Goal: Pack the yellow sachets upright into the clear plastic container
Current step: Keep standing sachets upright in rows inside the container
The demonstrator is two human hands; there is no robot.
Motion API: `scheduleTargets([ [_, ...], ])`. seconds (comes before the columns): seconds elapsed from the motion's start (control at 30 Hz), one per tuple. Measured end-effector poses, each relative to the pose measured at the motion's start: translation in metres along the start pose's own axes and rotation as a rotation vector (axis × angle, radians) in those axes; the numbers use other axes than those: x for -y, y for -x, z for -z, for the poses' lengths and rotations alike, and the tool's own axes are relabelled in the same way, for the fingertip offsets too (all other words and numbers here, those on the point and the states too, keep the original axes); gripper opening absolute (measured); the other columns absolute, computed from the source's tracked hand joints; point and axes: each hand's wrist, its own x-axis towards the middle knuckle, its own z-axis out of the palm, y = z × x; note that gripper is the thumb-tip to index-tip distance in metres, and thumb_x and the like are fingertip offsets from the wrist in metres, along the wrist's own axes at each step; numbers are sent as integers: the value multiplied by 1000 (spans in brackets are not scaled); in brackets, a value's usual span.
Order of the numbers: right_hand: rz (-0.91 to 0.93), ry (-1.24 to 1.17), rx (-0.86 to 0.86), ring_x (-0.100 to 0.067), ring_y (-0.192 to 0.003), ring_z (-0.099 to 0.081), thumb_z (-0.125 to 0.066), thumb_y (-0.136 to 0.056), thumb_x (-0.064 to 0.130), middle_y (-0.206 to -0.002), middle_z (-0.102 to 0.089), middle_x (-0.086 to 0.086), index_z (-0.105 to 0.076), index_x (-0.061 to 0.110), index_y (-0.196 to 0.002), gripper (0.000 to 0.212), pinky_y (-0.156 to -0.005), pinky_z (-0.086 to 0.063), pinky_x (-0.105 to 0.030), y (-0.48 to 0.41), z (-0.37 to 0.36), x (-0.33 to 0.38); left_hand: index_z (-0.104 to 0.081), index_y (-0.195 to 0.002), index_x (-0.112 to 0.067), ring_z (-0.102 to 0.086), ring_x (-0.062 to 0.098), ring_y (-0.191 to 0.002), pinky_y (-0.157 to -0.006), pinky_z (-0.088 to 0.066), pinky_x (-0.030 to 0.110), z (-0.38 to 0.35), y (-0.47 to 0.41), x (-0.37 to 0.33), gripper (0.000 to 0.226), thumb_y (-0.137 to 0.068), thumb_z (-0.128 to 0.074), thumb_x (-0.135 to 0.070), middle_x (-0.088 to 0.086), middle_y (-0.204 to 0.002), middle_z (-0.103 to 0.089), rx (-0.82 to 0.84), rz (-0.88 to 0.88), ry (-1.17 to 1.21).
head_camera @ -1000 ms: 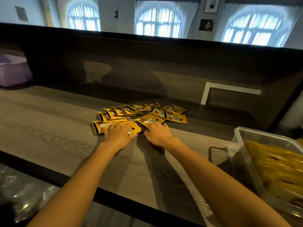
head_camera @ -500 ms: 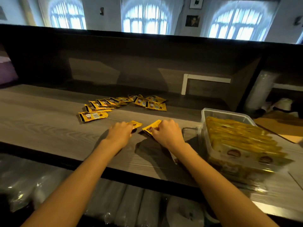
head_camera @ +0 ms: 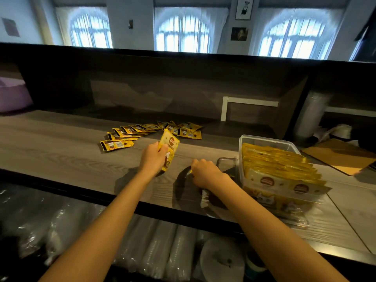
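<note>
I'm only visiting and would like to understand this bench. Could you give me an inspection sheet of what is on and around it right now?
Surface: wood-grain counter with a dark front edge.
Job's things: clear plastic container at right, holding a row of upright packed sachets; loose sachets fanned flat further back.
Clutter: purple tub far left; brown board far right; wrapped stacks under the counter.
Hands: left hand grips a yellow sachet above the counter; right hand is curled, apparently round a second sachet, mostly hidden.
Cables: nothing seen.
Surroundings: arched windows and framed pictures on the wall.
</note>
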Motion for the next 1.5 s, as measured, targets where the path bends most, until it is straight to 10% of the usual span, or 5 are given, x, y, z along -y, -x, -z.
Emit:
scheduleTargets([
  [0.43,-130,-951,-552,-27,-85,-55,-49,-90,12,-81,-58,-9,-59,10,-71,21,-73,-47,-39,4,70,-5,-56,-105,-11,-59,21,-105,-74,-47,29,7,6,-44,15,-92,-53,-17,9,-114,-61,-235,-4,344],
  [0.63,-158,-1183,-594,-30,-96,-68,-62,-86,18,-99,-71,-14,-65,19,-69,18,-86,-55,-51,21,107,-42,-62,-92,-13,-64,21,-93,-79,-54,37,-5,-4,-83,13,-92,-54,-22,5,-94,-66,-221,-186,354],
  [0.8,-202,-1197,-779,-22,-101,-65,-62,-87,18,-109,-68,-9,-68,14,-106,20,-84,-57,-38,34,127,-93,-63,-113,-6,-64,17,-99,-77,-57,29,-31,-14,-121,25,-90,-58,-14,6,-108,-67,-113,-264,431],
  [1.07,-366,-1102,-997,-22,-99,-66,-61,-86,9,-104,-70,-10,-69,9,-104,19,-85,-57,-41,49,120,-167,-65,-97,-6,-59,9,-88,-55,-52,9,-87,-10,-162,16,-85,-59,4,1,-95,-62,-67,-409,513],
  [1.5,-339,-870,-743,-26,-107,-60,-54,-91,7,-111,-64,-16,-66,2,-109,22,-90,-54,-39,63,86,-198,-59,-98,-9,-57,10,-87,-62,-48,17,-126,-5,-137,16,-88,-53,2,0,-92,-58,443,-314,411],
])
